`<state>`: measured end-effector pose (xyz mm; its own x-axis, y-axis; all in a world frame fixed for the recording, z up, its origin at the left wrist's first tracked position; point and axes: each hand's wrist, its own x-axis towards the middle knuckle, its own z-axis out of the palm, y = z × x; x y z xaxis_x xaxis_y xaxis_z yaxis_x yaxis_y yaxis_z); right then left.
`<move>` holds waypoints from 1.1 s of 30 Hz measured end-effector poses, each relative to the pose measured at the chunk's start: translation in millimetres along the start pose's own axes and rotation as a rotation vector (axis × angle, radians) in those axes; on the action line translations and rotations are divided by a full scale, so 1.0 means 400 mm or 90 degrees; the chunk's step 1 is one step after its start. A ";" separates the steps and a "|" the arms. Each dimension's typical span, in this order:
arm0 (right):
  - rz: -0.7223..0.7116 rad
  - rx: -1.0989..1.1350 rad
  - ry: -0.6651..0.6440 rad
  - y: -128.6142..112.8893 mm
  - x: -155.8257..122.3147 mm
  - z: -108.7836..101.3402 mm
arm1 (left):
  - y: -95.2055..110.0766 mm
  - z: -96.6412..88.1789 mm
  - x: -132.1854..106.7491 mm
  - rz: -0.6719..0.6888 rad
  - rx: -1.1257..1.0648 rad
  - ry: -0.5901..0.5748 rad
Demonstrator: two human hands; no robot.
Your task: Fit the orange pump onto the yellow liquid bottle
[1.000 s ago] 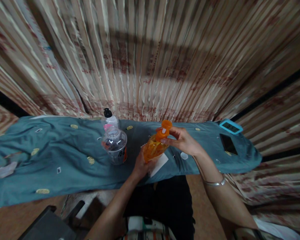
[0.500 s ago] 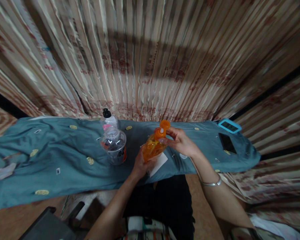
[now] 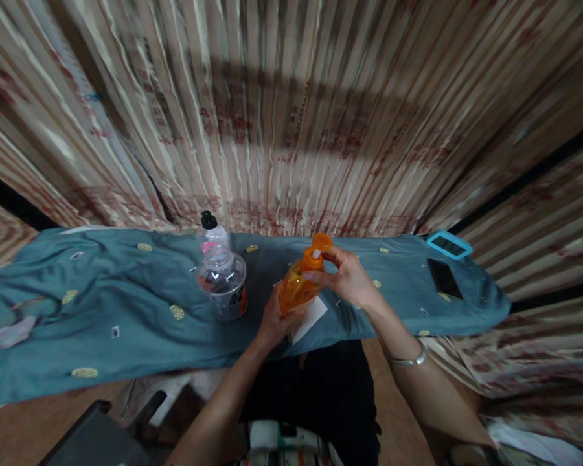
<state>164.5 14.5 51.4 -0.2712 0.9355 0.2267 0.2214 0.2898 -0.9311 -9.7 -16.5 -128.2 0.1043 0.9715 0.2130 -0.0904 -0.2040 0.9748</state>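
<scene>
Probably for steadiness, the left hand (image 3: 273,321) grips the orange bottle (image 3: 293,292) while the right hand (image 3: 352,278), just beside, pinches the cap (image 3: 313,260).

Counts 2 hands, i.e. 1 L hand (image 3: 271,323) + 1 R hand (image 3: 352,278). Includes 2 btls: 1 orange btl (image 3: 294,294), 1 black-capped btl (image 3: 216,238). Also has 1 clear container (image 3: 227,299), 1 dk phone (image 3: 444,279), 1 blue-rimmed display (image 3: 449,245), 1 white sheet (image 3: 313,320), 1 silver bracelet (image 3: 411,362), 1 teal cloth (image 3: 140,291), 1 pale crumpled item (image 3: 10,334), too blurry to ID. Shows several yellow motifs (image 3: 176,312), approx. 9.
</scene>
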 end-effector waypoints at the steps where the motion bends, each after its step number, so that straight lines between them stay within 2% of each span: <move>1: 0.001 0.013 -0.017 -0.005 -0.002 -0.002 | -0.001 0.000 -0.001 -0.003 0.001 0.000; 5: -0.007 0.067 -0.113 -0.025 -0.003 -0.022 | -0.005 0.001 -0.003 -0.016 -0.005 0.003; 7: -0.007 0.057 -0.126 -0.024 -0.002 -0.026 | -0.007 0.003 -0.002 -0.016 -0.013 0.008; 9: 0.000 0.045 -0.105 -0.014 -0.002 -0.020 | -0.007 0.004 -0.002 -0.014 -0.015 0.010; 15: 0.006 0.025 0.043 0.025 -0.013 0.021 | -0.005 0.003 -0.002 -0.007 -0.006 0.018; 17: 0.005 0.052 0.032 0.023 -0.018 0.020 | -0.002 0.005 -0.002 -0.011 -0.008 0.017; 20: -0.004 0.091 -0.036 0.010 -0.023 0.002 | 0.010 0.009 -0.002 -0.018 -0.014 0.013; 23: -0.002 0.078 -0.068 0.009 -0.021 -0.008 | 0.029 0.013 -0.003 -0.031 -0.024 0.012; 29: -0.017 0.038 0.067 0.049 -0.033 0.029 | 0.051 0.013 -0.010 -0.034 -0.089 0.003; 31: -0.036 0.048 0.062 0.053 -0.043 0.030 | 0.053 0.012 -0.011 -0.022 -0.093 -0.011; 33: -0.054 0.075 0.017 0.051 -0.051 0.019 | 0.054 0.011 -0.011 -0.001 -0.104 -0.019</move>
<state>167.4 -0.1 25.7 -0.2584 0.9140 0.3127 0.0873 0.3445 -0.9347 -7.7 -26.0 -107.8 0.1334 0.9675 0.2149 -0.2504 -0.1769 0.9518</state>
